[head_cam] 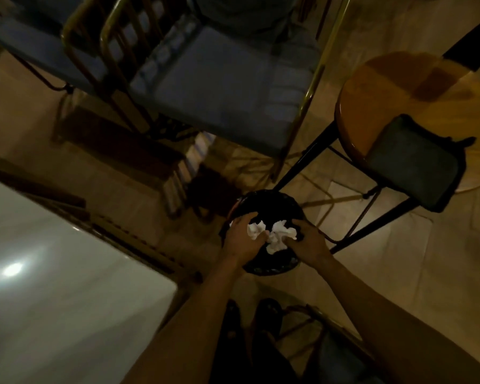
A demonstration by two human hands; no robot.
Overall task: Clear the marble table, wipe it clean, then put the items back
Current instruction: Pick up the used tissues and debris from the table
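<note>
The smooth, shiny white counter (53, 286) fills the left. A round black bin (266, 202) sits on the floor. Above it, the left hand (240, 241) and right hand (311, 246) each pinch crumpled white paper (277, 236), maybe tissue.

Marble table (67, 286): smooth, glossy, reflecting a lamp.
Tissue (272, 234): white crumpled paper.
Bin (269, 200): black, perforated wall.
Chair seats (219, 87): matt blue cloth; frames brass-coloured metal.
Round table (385, 87): glossy varnished wood.
Floor (413, 259): smooth tile.
</note>
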